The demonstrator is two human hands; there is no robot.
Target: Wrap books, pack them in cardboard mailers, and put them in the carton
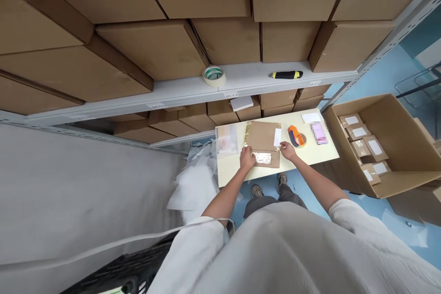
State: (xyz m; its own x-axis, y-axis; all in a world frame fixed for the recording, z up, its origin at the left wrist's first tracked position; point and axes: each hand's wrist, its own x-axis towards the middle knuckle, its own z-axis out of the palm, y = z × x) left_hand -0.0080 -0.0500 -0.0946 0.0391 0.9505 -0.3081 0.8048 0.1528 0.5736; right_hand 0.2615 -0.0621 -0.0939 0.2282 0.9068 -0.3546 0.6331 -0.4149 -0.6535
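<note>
A flat piece of brown cardboard (263,135) with shiny tape along its edges lies on the pale yellow table (229,172). Near its lower part is a silvery, shiny patch (262,158). My left hand (247,158) rests on the cardboard's left edge, fingers curled against it. At the right edge, my right hand (288,150) has its fingertips pinched beside the lower end of a white label (277,137); whatever is between them is too small to make out. To the right of the cardboard sits an orange and purple tape dispenser (295,136).
Clear plastic bags (227,140) lie at the table's left, pink packets (319,132) at its right. An open carton (406,147) of small labelled boxes stands right. The shelf (248,78) ahead bears a tape roll (214,76) and a cutter (287,75).
</note>
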